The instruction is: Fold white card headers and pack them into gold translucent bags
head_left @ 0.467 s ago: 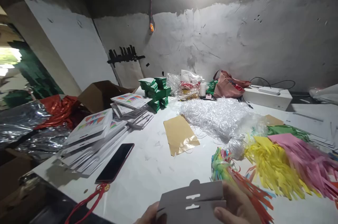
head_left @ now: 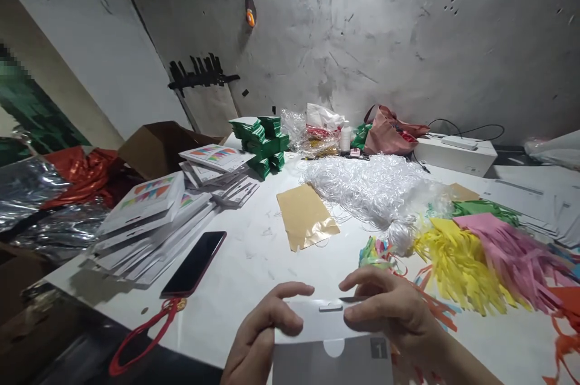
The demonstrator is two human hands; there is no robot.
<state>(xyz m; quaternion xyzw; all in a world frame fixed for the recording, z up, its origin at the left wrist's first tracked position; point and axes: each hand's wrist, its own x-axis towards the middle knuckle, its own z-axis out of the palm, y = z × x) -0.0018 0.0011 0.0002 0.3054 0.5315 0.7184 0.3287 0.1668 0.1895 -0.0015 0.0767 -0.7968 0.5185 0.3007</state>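
Low in the head view, a white and grey cardboard packet (head_left: 333, 364) stands upright between both hands. Its top has a hang slot, and a half-round notch and a dark square marked "1" are below. My left hand (head_left: 267, 327) grips the top left corner, thumb on the front and index finger stretched behind the edge. On the other side, my right hand (head_left: 392, 309) pinches the top right corner, thumb beside the slot and fingers curved behind. The packet's lower part is cut off by the frame.
Stacked printed packets (head_left: 149, 216) and a phone (head_left: 194, 264) with a red cord lie left. Behind are green bundles (head_left: 265, 146), brown paper (head_left: 308, 216) and white string (head_left: 362, 185). Yellow tassels (head_left: 457, 264) and pink tassels (head_left: 512, 246) lie right.
The packet's top, earlier two separate edges with two slots, is now together with one slot showing. Both hands have moved up onto its top corners. The head view has tilted down slightly.
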